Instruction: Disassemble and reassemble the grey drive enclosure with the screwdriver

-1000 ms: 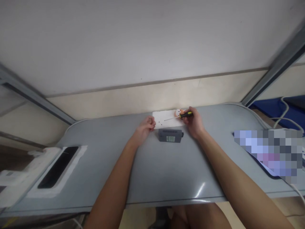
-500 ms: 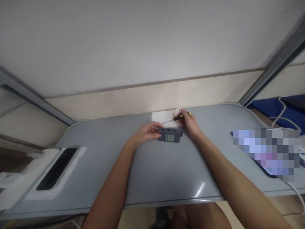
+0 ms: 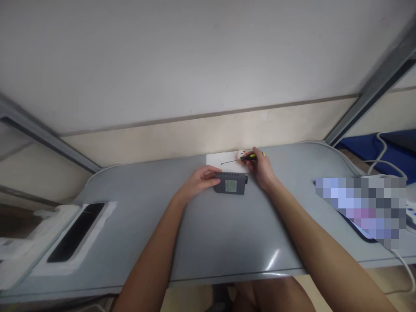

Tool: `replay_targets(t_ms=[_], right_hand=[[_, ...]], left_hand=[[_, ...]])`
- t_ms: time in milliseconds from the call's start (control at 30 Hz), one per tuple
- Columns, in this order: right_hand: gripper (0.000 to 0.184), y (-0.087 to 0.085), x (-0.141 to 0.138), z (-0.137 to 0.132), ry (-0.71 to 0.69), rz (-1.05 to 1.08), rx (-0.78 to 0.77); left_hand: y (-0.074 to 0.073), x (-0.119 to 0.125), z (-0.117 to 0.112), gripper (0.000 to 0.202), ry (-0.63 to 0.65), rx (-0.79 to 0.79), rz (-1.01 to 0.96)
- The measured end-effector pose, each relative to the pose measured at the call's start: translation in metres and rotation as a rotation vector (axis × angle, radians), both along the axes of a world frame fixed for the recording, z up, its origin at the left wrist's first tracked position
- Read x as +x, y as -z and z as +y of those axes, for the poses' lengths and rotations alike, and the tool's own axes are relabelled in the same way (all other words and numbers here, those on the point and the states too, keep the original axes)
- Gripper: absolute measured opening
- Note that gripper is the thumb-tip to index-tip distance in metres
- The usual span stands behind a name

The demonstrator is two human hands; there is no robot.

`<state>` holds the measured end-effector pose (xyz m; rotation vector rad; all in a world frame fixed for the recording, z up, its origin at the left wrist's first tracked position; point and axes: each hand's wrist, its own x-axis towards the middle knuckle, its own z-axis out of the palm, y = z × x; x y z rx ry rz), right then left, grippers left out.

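Note:
A small dark grey box (image 3: 231, 185) with a vent row and a pale label lies near the far edge of the grey table (image 3: 214, 234). My left hand (image 3: 199, 181) grips its left end, fingers curled over the top. My right hand (image 3: 261, 167) is closed on a screwdriver (image 3: 242, 159) with a black and yellow handle; its thin shaft points left over a white sheet (image 3: 221, 161). A small round white and orange object (image 3: 241, 154) sits on the sheet beside my right hand.
A white tray holding a black slab (image 3: 76, 232) lies at the table's left end. White cables (image 3: 381, 151) and a blue surface are at the right, beside a blurred patch. A cream wall runs just behind the table.
My left hand moved right from a loose fist on the table and took hold of the grey box's left end, tilting it slightly. My right hand with the screwdriver shifted a little left.

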<state>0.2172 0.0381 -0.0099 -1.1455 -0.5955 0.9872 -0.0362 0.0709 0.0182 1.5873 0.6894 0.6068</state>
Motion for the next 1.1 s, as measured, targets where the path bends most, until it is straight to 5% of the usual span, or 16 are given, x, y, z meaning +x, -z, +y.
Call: replay_targets(t_ms=[300,700,800,933,1100], right_hand=[[0.036,-0.008,0.007,-0.001,0.075,0.217,0.003],[0.03,-0.011,0.007,-0.001,0.128,0.268,0.03],[0.03,-0.01,0.009,-0.001,0.13,0.27,0.039],[0.031,-0.009,0.011,-0.001,0.142,0.269,0.059],[0.031,-0.01,0.012,-0.001,0.153,0.278,0.061]], left_hand=[[0.03,0.018,0.003,0.031,-0.126,0.231,0.098],[0.021,0.024,-0.011,0.025,-0.134,0.315,0.258],[0.016,0.019,-0.012,0.034,-0.068,0.312,0.283],[0.007,0.009,-0.014,0.091,0.169,0.378,0.28],[0.005,0.007,-0.016,0.07,0.189,0.4,0.306]])
